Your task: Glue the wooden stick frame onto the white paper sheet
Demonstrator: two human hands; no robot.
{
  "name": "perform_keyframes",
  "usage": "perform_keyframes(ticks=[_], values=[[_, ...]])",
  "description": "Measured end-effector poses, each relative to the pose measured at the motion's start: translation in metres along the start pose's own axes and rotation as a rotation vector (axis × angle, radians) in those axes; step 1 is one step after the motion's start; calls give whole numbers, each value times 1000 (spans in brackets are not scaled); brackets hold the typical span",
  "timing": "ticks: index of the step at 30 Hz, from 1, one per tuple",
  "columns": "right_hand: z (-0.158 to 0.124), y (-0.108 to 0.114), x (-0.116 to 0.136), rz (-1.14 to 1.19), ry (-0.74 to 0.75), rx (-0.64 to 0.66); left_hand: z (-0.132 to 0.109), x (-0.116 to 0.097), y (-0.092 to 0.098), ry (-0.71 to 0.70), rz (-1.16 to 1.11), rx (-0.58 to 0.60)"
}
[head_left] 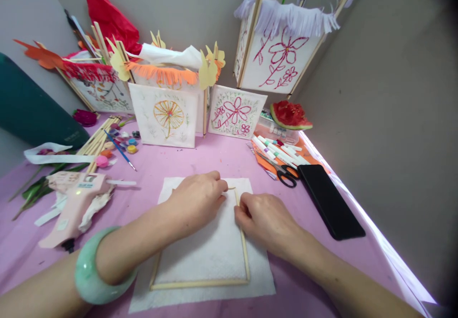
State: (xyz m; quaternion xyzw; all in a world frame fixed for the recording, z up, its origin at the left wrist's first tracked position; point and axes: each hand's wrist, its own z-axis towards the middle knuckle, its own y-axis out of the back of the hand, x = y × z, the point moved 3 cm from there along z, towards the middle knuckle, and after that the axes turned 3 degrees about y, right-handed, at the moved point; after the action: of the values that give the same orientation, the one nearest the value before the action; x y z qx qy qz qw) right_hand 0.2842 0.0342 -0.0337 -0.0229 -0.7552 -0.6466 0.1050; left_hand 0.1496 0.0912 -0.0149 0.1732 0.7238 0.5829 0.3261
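1. The left hand (200,199) is curling its fingers in tight, with the fingertips pressing together on the top right corner of a stick frame (200,283). A short end of the top stick is poking out just past them.
2. The right hand (265,218) is pinching the frame's right side stick near its upper end. The thumb and forefinger are closing on it with almost no gap, and the other fingers are folding under the palm.
3. The two hands are sitting just beside each other at that corner, close but not touching.
4. The stick frame is lying flat on a white paper towel (257,287) in the middle of the pink table (143,170), straight in front of the person.
5. The frame is showing as thin pale wooden sticks forming a rectangle. The bottom and right sides are in plain view, while the left forearm is covering much of the left side and the hands are hiding most of the top.
6. A pale green bangle (89,275) is sitting on the left wrist.
7. A pink glue gun (71,203) is lying to the left of the towel. Scissors (286,170), markers (275,148) and a black phone (331,203) are lying to the right.
8. Painted flower panels (164,115) are standing behind the towel.
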Motion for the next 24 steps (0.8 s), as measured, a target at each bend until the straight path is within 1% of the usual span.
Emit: perform_keyframes(ticks=[2,4,5,9,11,16,19,22,24], values=[[0,1,1,1,13,-9,1,-2,-1,63,-101,-5],[-1,1,3,1,25,-21,2,-3,-3,144,-235,24],[-2,1,3,2,30,-28,2,-4,-4,180,-311,62],[-4,2,3,41,46,-53,3,-8,-13,296,-603,272],[-5,2,3,74,48,-53,5,-9,-16,326,-686,308],[-5,2,1,172,51,-48,9,-8,-27,390,-780,363],[-2,4,-2,268,41,-11,10,-8,-32,422,-796,366],[1,6,-4,419,58,108,8,-9,-31,444,-796,368],[3,7,-5,504,51,199,6,-10,-28,444,-766,389]])
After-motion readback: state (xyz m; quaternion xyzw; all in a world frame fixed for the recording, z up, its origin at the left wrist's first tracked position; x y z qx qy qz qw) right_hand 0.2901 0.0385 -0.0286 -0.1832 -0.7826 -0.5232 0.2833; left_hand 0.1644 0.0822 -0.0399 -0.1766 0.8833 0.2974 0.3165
